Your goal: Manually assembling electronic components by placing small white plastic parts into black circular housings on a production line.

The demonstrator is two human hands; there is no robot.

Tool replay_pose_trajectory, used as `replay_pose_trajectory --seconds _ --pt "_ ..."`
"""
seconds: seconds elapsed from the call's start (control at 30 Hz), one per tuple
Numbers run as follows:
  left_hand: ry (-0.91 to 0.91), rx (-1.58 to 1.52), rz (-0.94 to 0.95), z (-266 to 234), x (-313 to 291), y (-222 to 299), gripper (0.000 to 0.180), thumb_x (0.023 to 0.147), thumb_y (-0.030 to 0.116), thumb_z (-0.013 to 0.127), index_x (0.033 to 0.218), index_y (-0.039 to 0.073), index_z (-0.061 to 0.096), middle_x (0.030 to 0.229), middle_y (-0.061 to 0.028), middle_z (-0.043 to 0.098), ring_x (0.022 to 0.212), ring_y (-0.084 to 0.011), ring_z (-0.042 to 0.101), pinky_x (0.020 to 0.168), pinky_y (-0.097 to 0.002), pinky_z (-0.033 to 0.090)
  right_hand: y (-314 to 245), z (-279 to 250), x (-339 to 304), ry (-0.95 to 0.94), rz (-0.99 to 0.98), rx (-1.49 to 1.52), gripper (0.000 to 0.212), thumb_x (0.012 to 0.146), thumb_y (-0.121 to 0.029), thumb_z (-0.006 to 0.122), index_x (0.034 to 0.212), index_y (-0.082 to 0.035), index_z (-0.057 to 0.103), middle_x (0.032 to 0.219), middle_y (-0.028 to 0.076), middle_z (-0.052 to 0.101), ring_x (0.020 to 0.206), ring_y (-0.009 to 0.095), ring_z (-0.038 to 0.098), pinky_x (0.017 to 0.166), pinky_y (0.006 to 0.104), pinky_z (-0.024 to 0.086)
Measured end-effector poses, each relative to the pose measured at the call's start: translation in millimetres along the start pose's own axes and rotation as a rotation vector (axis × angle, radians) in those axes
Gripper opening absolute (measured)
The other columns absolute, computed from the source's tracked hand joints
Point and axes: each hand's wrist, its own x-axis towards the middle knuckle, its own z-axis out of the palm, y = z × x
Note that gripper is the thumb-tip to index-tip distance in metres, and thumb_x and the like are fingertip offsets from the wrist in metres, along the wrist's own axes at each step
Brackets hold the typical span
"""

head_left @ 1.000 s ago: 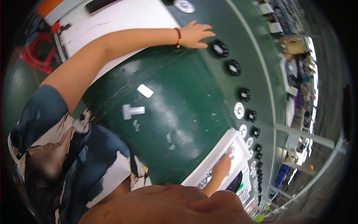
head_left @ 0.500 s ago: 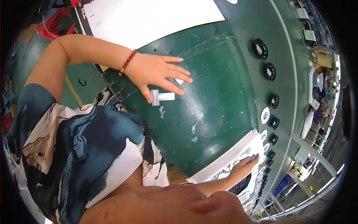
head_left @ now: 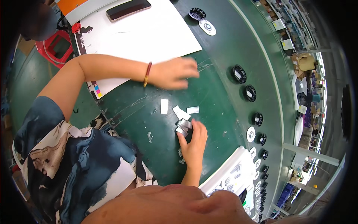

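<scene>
Head view: I see the right hand (head_left: 194,143) grasping silvery blocks (head_left: 185,125) between thumb and fingers, well in from the near edge of the table (head_left: 128,119), beside three white strips (head_left: 164,106); the left hand (head_left: 175,73), blurred, looks released, fingers apart, over the table by the edge of the sheet (head_left: 156,35)

The left hand (head_left: 174,73) is blurred, the orange panel (head_left: 70,5) cut off.
</scene>
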Motion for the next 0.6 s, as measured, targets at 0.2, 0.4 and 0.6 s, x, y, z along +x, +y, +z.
replay_pose_trajectory --seconds 0.2,0.4,0.6 --pt "0.201 0.571 -0.457 -17.4 46.8 -157.8 0.035 0.083 0.009 0.067 0.117 0.011 0.06 0.12 -0.0118 0.055 0.096 -0.0311 0.062 0.081 -0.0434 0.051 6.6 6.0 -22.7 0.055 0.067 0.038 0.041 0.073 -0.012 0.081 0.108 -0.006 0.06 0.111 0.012 0.06 0.103 0.032 0.055 0.09 0.0412 0.041" --pt "0.078 0.644 -0.496 -2.1 69.9 -212.5 0.018 0.086 0.01 0.06 0.104 0.009 0.062 0.113 -0.0105 0.058 0.1 -0.0335 0.061 0.082 -0.0458 0.05 9.1 10.7 -30.5 0.065 -0.016 0.02 0.038 0.076 -0.014 0.08 0.108 -0.007 0.06 0.108 0.01 0.06 0.1 0.031 0.056 0.09 0.0424 0.039" --pt "0.184 0.431 -0.252 3.0 62.3 -196.0 0.014 0.087 0.007 0.056 0.101 0.005 0.056 0.101 -0.0189 0.054 0.095 -0.0384 0.055 0.082 -0.0461 0.046 22.5 6.7 0.6 0.147 -0.018 0.065 0.045 0.086 -0.009 0.064 0.13 -0.004 0.058 0.14 0.018 0.049 0.126 0.038 0.049 0.105 0.0465 0.036"
